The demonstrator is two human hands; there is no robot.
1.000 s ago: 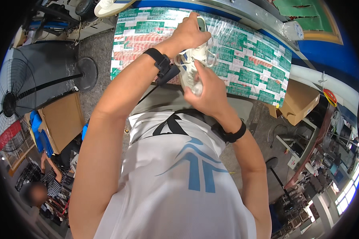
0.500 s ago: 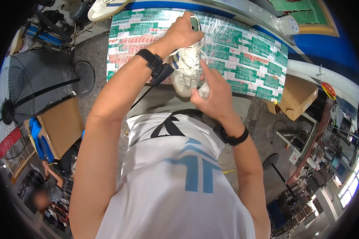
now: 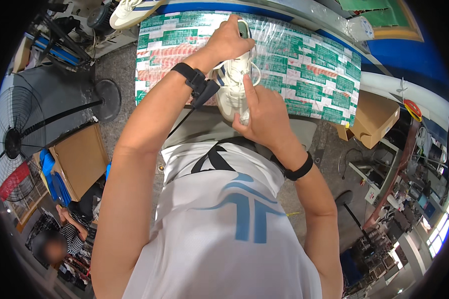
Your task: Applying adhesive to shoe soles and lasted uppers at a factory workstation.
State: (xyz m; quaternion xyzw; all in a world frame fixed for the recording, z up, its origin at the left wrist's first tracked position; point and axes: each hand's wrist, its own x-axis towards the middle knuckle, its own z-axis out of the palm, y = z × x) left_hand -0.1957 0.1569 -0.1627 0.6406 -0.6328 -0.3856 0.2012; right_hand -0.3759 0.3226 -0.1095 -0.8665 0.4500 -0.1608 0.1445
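A white lace-up sneaker with dark blue side stripes lies lengthwise in front of me, its toe toward my body. My left hand is closed around its heel end and collar. Over the toe end comes my right hand, index finger stretched onto the white laces and thumb beside the toe. The other fingers curl around a small crumpled white wad, mostly hidden; its material I cannot make out. One lace loop stands out at the shoe's right side.
Beneath the shoe is a work surface covered in green-and-white printed tape. Another white sneaker sits at the far left. Cardboard boxes stand right and left, a fan at left. A person sits at lower left.
My right hand has shifted slightly left over the toe, and its index finger now lies on the laces. The left hand keeps its place on the heel end.
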